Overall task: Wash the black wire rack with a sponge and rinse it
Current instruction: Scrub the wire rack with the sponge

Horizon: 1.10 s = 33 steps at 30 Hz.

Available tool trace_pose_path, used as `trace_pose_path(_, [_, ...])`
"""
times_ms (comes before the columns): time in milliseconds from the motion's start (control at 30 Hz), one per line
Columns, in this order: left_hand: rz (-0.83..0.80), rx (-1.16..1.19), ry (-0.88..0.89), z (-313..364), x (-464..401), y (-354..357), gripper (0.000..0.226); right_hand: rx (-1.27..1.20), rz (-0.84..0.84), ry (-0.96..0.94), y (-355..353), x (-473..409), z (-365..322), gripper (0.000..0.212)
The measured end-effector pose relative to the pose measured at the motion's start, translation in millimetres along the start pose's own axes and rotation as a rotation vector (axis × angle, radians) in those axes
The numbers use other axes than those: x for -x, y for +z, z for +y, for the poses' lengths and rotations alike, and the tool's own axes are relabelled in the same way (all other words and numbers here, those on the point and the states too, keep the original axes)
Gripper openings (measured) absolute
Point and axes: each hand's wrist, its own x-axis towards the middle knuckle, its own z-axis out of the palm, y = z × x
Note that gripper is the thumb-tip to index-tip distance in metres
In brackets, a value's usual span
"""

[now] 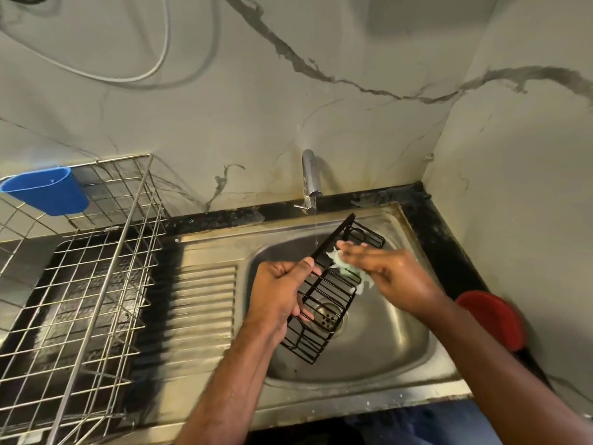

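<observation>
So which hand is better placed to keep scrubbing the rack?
The right hand: it presses the sponge on the black wire rack, while the left hand grips the rack's edge over the sink.

we see two bare forearms coming up from the bottom edge of the view, with no sleeves, cuffs or gloves on either. our left hand (279, 290) is bare, with short trimmed nails and no ring that we can make out; fine hair shows along the left forearm. our right hand (385, 268) is bare too, and its back and wrist are wet and shiny, with small drops catching the light. we spot no watch, band or bracelet on either wrist. between the forearms, at the bottom edge, a patch of dark blue cloth shows, blurred, and we cannot tell what garment it is.
</observation>
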Motion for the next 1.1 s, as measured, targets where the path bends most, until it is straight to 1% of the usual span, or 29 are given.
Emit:
trace_pose_path(67, [-0.005, -0.013, 0.000, 0, -1, 1, 0.022, 0.034, 0.077, 0.116, -11, -3, 15, 0.057])
trace_pose_path(100, [-0.007, -0.026, 0.003, -1, -1, 2, 0.022, 0.063, 0.109, 0.140, -14, -5, 21, 0.056])
trace_pose_path(200, [0.009, -0.048, -0.001, -1, 0, 5, 0.021, 0.148, 0.143, 0.125, -12, -6, 17, 0.052])
trace_pose_path(267, [0.021, -0.024, -0.011, -1, 1, 9, 0.025, 0.109, 0.068, 0.052, 1, -4, -7, 0.057])
trace_pose_path(333, [0.053, 0.015, -0.027, -3, -1, 10, 0.034, 0.053, -0.061, -0.110, 16, 2, -33, 0.064])
trace_pose_path(367, [0.074, 0.036, -0.042, -4, -3, 10, 0.033, 0.046, -0.096, -0.183, 21, 4, -37, 0.066])
trace_pose_path(400, [0.093, 0.057, -0.058, -5, -5, 9, 0.029, 0.036, -0.101, -0.217, 21, 6, -37, 0.067])
trace_pose_path(433, [0.107, 0.079, -0.072, -6, -6, 7, 0.025, 0.023, -0.078, -0.201, 18, 5, -34, 0.066])
trace_pose_path(500, [0.127, 0.123, -0.084, -9, -7, 3, 0.022, 0.024, -0.001, -0.081, 8, 3, -19, 0.063])
trace_pose_path(600, [0.176, 0.171, -0.127, -11, -5, 0, 0.022, 0.067, 0.068, 0.096, -4, -3, 5, 0.054])
trace_pose_path(667, [0.235, 0.260, -0.212, -12, -4, -3, 0.023, 0.087, 0.134, 0.150, -3, -4, 11, 0.048])
trace_pose_path(733, [0.304, 0.393, -0.309, -15, -6, -7, 0.022, 0.029, 0.212, 0.194, 4, 2, -3, 0.042])
trace_pose_path(767, [0.336, 0.462, -0.350, -17, -8, -9, 0.019, -0.009, 0.217, 0.190, 11, 7, -16, 0.043])
trace_pose_path(800, [0.363, 0.532, -0.388, -19, -10, -10, 0.017, -0.048, 0.188, 0.138, 19, 13, -30, 0.048])
trace_pose_path(867, [0.397, 0.643, -0.443, -23, -13, -11, 0.018, -0.111, 0.050, -0.065, 36, 27, -56, 0.060])
trace_pose_path(900, [0.405, 0.684, -0.460, -25, -15, -11, 0.022, -0.111, -0.010, -0.177, 42, 33, -61, 0.059])
trace_pose_path(933, [0.414, 0.717, -0.472, -27, -16, -12, 0.025, -0.092, -0.034, -0.263, 45, 36, -60, 0.054])
trace_pose_path(967, [0.423, 0.743, -0.479, -29, -16, -13, 0.026, -0.073, -0.032, -0.300, 44, 36, -54, 0.052])
trace_pose_path(1033, [0.445, 0.787, -0.474, -34, -17, -14, 0.020, -0.065, 0.042, -0.235, 38, 33, -39, 0.057])
trace_pose_path(1100, [0.465, 0.819, -0.468, -39, -17, -17, 0.018, -0.033, 0.152, -0.105, 32, 30, -26, 0.058])
